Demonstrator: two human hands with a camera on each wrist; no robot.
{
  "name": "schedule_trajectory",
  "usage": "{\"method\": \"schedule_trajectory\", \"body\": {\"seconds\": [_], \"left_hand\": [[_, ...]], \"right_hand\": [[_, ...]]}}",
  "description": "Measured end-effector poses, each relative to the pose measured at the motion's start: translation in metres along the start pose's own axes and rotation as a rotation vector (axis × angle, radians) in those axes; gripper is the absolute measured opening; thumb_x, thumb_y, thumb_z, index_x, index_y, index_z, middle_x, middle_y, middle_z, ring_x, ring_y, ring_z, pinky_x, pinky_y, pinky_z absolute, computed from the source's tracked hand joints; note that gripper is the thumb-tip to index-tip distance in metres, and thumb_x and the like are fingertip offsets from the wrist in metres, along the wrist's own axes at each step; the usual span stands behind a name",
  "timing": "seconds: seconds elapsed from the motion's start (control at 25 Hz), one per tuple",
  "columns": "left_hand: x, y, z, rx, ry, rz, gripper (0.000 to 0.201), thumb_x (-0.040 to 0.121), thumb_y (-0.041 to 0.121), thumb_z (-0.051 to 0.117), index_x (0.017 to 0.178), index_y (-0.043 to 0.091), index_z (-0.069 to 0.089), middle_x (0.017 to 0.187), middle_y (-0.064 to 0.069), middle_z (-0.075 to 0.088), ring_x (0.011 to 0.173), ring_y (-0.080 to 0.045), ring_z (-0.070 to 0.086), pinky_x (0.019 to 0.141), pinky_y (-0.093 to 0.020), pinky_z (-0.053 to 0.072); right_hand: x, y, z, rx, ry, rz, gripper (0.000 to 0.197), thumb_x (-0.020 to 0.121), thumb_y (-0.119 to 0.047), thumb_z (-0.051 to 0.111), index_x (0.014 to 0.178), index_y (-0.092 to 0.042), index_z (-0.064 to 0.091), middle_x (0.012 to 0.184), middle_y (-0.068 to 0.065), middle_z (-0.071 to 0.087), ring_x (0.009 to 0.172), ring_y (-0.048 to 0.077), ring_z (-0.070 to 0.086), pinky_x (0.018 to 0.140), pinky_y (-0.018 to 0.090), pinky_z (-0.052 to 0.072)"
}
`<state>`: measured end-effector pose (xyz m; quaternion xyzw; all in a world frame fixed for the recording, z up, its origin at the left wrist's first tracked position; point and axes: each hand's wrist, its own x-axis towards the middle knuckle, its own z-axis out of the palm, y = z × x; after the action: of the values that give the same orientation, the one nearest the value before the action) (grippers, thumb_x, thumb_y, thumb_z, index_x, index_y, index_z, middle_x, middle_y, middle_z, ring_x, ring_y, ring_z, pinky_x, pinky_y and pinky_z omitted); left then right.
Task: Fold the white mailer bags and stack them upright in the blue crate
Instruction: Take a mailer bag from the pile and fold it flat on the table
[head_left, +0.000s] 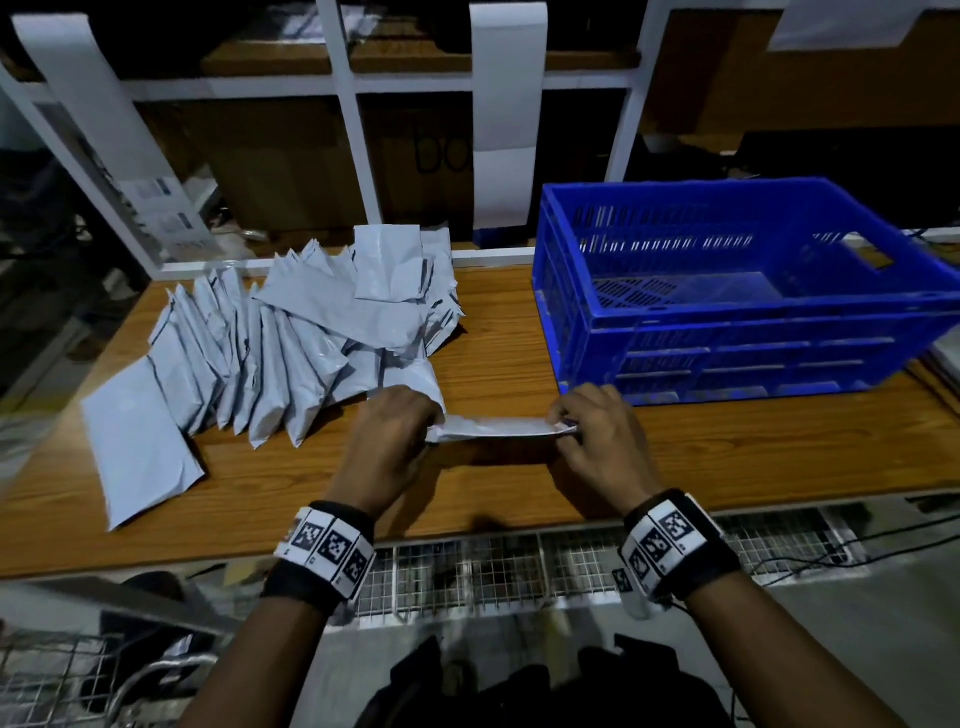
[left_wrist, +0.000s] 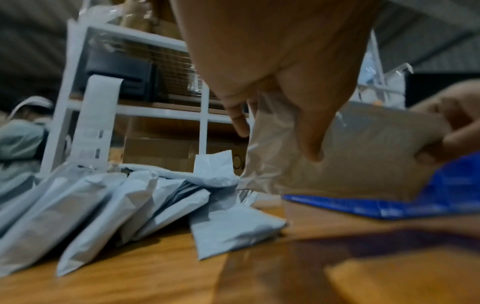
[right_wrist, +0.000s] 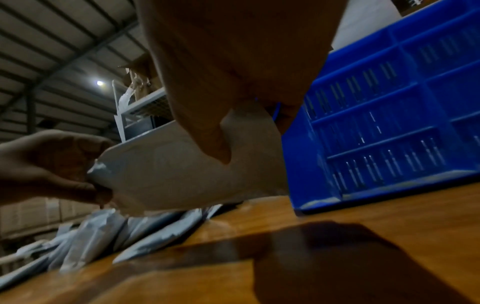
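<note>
Evidently early: the blue slatted plastic crate (head_left: 727, 322), beyond the right hand (head_left: 597, 441), holds no bag that shows. Both hands pinch one white plastic mailer bag (head_left: 498, 428) by its ends, left hand (head_left: 389, 441) opposite, above the wooden worktop (head_left: 519, 499). Beyond the left fingers (left_wrist: 309, 131) lies the heap of white mailer bags (head_left: 270, 353), awaiting handling.

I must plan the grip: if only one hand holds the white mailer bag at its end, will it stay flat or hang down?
Probably hang: the mailer bag looks thin and creased, and both the left hand and right hand hold it. It seems light. Its glossy film may slip.
</note>
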<state>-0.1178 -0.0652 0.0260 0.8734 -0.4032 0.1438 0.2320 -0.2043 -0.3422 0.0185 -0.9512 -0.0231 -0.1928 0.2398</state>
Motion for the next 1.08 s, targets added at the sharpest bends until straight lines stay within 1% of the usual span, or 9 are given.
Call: {"method": "schedule_trajectory", "body": {"seconds": [0.08,0.16,0.24,0.36,0.48,0.56,0.72,0.88,1.08], "left_hand": [[-0.011,0.001,0.01,-0.04,-0.091,0.07,0.026,0.079,0.03,0.079,0.093,0.014,0.064,0.091,-0.003,0.063,0.084,-0.027,0.06,0.067,-0.042,0.046],[-0.035,-0.001,0.028,-0.075,-0.248,0.081,0.048,0.086,0.062,0.063,0.091,0.015,0.068,0.098,-0.003,0.067,0.091,-0.023,0.063,0.073,-0.039,0.049],[-0.058,0.004,0.039,-0.023,-0.33,0.02,0.061,0.09,0.074,0.048,0.089,0.017,0.071,0.113,-0.003,0.069,0.102,-0.02,0.063,0.08,-0.038,0.052],[-0.057,0.017,0.043,0.007,-0.238,-0.091,0.061,0.104,0.061,0.025,0.093,0.021,0.07,0.112,0.002,0.068,0.106,-0.019,0.061,0.086,-0.042,0.047],[-0.032,0.032,0.055,0.014,-0.127,-0.17,0.031,0.105,0.036,0.038,0.11,0.018,0.062,0.116,-0.001,0.062,0.109,-0.022,0.055,0.088,-0.043,0.045],[-0.023,0.034,0.07,0.052,-0.172,-0.226,0.03,0.102,0.028,0.039,0.123,0.015,0.057,0.128,-0.006,0.057,0.12,-0.027,0.051,0.096,-0.045,0.044],[-0.031,0.025,0.091,0.101,-0.317,-0.352,0.057,0.102,0.037,0.017,0.142,0.017,0.051,0.15,-0.008,0.049,0.141,-0.031,0.039,0.114,-0.052,0.034],[-0.032,0.018,0.094,0.057,-0.341,-0.385,0.072,0.097,0.045,0.004,0.151,0.019,0.043,0.159,-0.006,0.037,0.148,-0.031,0.03,0.121,-0.051,0.022],[-0.029,0.012,0.101,-0.021,-0.299,-0.413,0.071,0.096,0.046,0.006,0.151,0.021,0.042,0.161,-0.003,0.034,0.151,-0.025,0.024,0.123,-0.049,0.015]], "right_hand": [[-0.018,0.012,0.011,0.0,-0.067,-0.001,0.028,0.07,-0.004,0.065,0.089,-0.024,0.062,0.093,-0.008,0.057,0.091,0.021,0.051,0.074,0.037,0.043],[-0.042,0.026,0.021,0.044,-0.28,0.097,0.037,0.069,0.001,0.062,0.093,-0.027,0.065,0.101,-0.009,0.058,0.099,0.025,0.053,0.08,0.04,0.046],[-0.056,0.031,0.023,0.027,-0.468,0.194,0.049,0.069,0.004,0.057,0.103,-0.03,0.067,0.113,-0.012,0.056,0.109,0.022,0.049,0.089,0.038,0.045],[-0.052,0.029,0.014,-0.02,-0.52,0.241,0.051,0.072,0.001,0.055,0.108,-0.032,0.068,0.121,-0.014,0.057,0.114,0.017,0.046,0.096,0.037,0.041],[-0.034,0.012,0.018,0.024,-0.409,0.246,0.033,0.08,-0.017,0.052,0.104,-0.031,0.069,0.117,-0.014,0.061,0.113,0.016,0.048,0.097,0.037,0.039],[-0.027,-0.002,0.036,0.049,-0.291,0.254,0.038,0.085,-0.032,0.038,0.107,-0.027,0.068,0.117,-0.009,0.063,0.111,0.019,0.052,0.096,0.039,0.042],[-0.031,-0.017,0.083,-0.001,-0.159,0.209,0.053,0.094,-0.035,0.026,0.127,-0.013,0.062,0.131,0.006,0.061,0.122,0.029,0.054,0.101,0.047,0.044],[-0.029,-0.029,0.112,-0.126,-0.206,0.253,0.062,0.097,-0.04,0.016,0.144,-0.018,0.05,0.153,0.008,0.044,0.146,0.03,0.033,0.118,0.049,0.027],[-0.039,-0.035,0.128,-0.192,-0.104,0.209,0.047,0.106,-0.038,0.032,0.142,-0.02,0.056,0.151,0.01,0.048,0.145,0.029,0.037,0.118,0.051,0.027]]}}
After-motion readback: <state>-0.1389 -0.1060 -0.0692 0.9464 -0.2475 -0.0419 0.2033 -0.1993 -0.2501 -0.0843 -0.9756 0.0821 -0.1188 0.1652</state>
